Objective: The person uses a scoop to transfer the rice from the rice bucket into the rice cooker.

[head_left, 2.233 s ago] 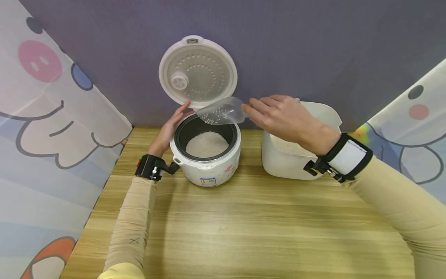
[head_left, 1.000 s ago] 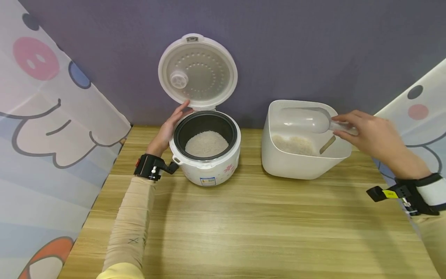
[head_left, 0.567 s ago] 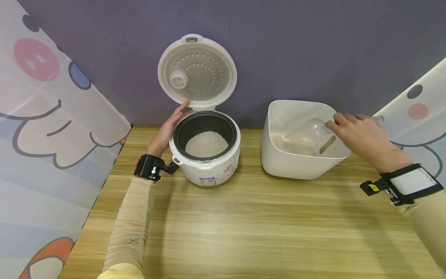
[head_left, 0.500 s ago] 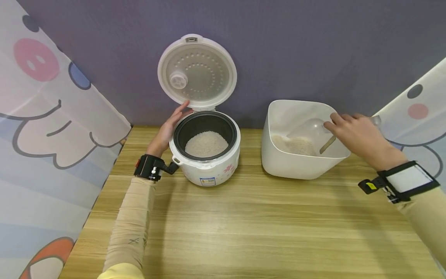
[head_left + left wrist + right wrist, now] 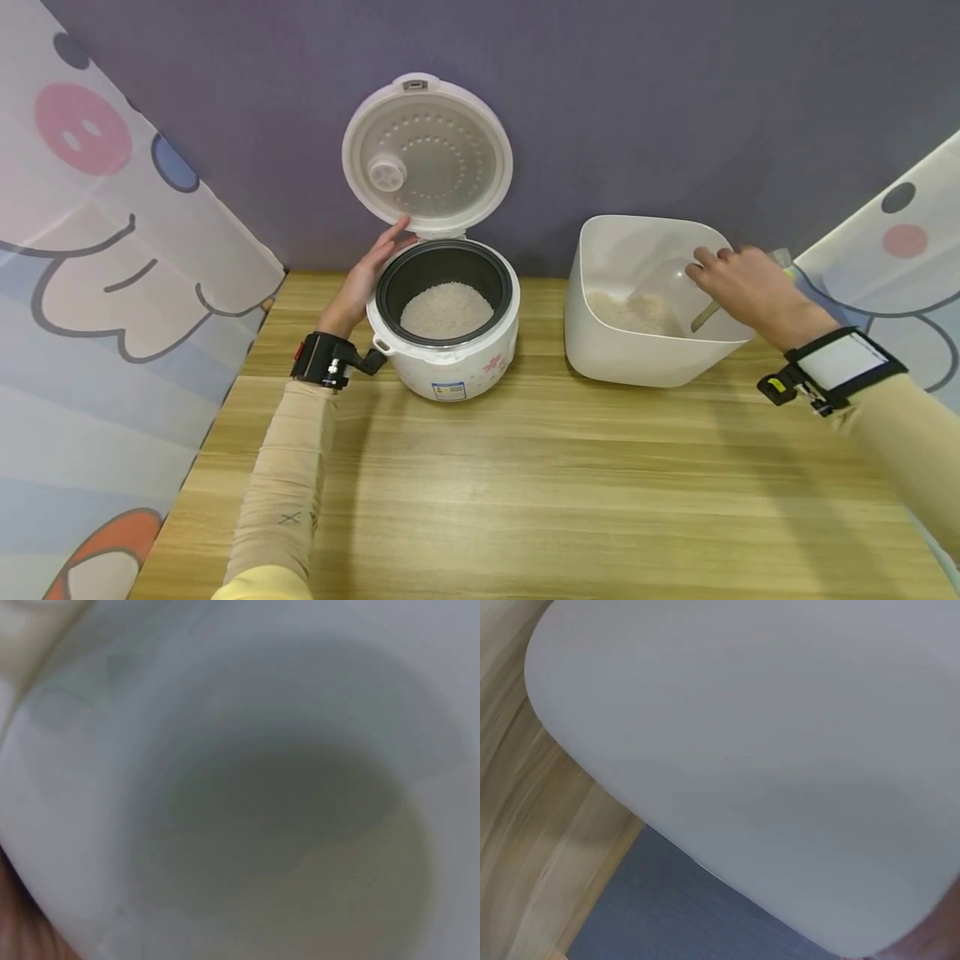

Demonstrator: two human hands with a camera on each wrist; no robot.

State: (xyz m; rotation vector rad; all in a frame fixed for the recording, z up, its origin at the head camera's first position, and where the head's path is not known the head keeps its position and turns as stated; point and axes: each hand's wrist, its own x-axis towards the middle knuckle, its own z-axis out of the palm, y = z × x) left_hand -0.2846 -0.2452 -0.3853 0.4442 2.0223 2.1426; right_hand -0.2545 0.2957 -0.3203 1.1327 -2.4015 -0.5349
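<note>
A white rice cooker (image 5: 427, 362) with a pink flower print stands with its lid (image 5: 450, 167) raised; pale rice (image 5: 447, 311) lies in its dark inner pot. My left hand (image 5: 358, 287) rests along the cooker's left rear side, fingers extended towards the lid hinge. To the right, a white bin (image 5: 637, 358) holds more rice (image 5: 626, 312). Over its right rim, my right hand (image 5: 750, 287) grips a clear scoop (image 5: 667, 282), its handle end showing behind the hand. The scoop's tip meets the rice. Both wrist views are filled mostly by white walls of the cooker and bin.
A narrow tan strip (image 5: 703, 317) shows at the bin's right inner wall. The wooden table (image 5: 510, 483) extends in front, a grey-purple wall (image 5: 637, 108) rises behind, and cartoon-printed curtains (image 5: 97, 258) flank both sides.
The right hand has moved from over the cooker, where it held the scoop with some grains, to the bin, lowering the scoop into the rice. The left hand stays in place.
</note>
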